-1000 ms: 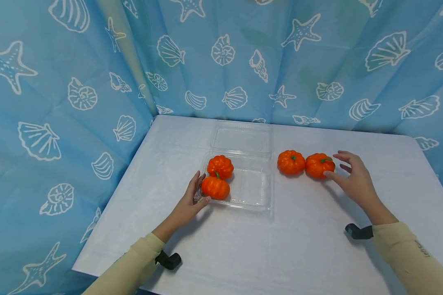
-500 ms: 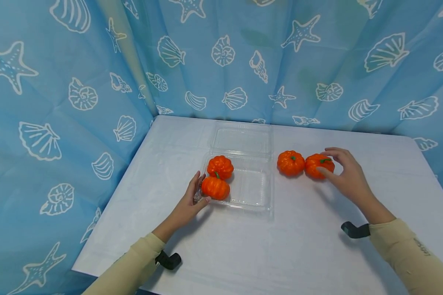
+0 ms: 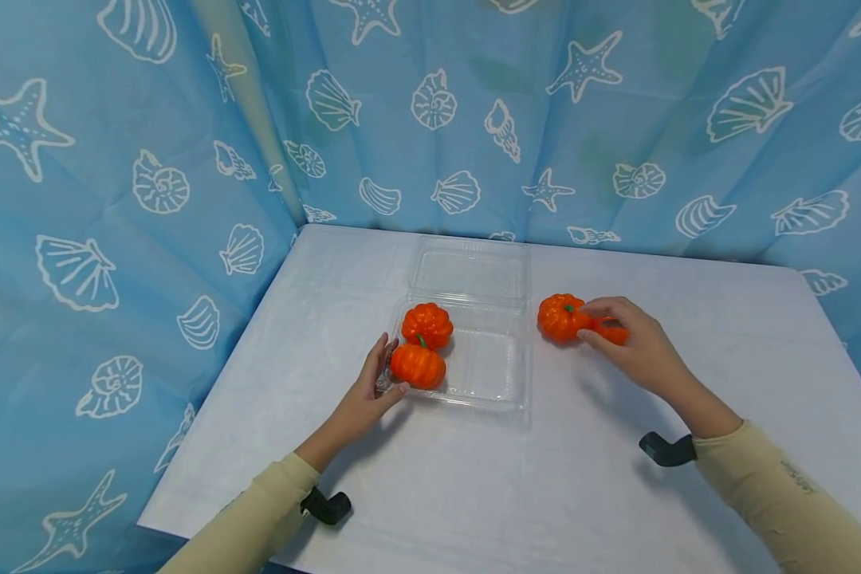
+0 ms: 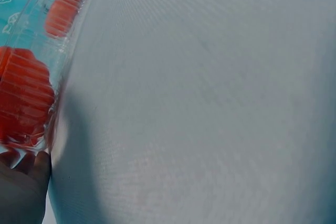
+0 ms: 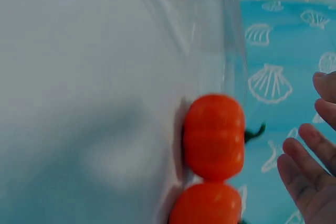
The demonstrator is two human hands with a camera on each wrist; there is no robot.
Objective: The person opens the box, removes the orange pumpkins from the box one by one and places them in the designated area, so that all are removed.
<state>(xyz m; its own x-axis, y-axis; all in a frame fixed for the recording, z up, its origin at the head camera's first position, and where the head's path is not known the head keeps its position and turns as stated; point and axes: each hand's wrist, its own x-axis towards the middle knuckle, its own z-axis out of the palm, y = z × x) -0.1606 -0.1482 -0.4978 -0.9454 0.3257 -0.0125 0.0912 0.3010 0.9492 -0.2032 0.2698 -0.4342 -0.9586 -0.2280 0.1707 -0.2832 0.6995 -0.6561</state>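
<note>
At its left front corner, the open clear plastic container (image 3: 484,399) is held by my left hand (image 3: 359,402), thumb along the front and fingers at the left side. Inside its left part sit two orange pumpkins, one behind (image 3: 427,325) and one in front (image 3: 418,366). To the right of the container, two more pumpkins sit side by side on the table. My right hand (image 3: 634,343) is over the right one (image 3: 611,331), fingertips close to the left one (image 3: 560,318). In the right wrist view my right hand (image 5: 312,171) is apart from both pumpkins, its fingers loosely bent and holding nothing.
The container's clear lid (image 3: 468,269) lies folded back behind its base. A white cloth covers the table (image 3: 545,494). Behind and to the left hangs a blue curtain (image 3: 395,151) with white shell and starfish prints.
My right hand has moved left from beside the right pumpkin, across it, toward the left pumpkin. My left hand, the container and the pumpkins have stayed in place.
</note>
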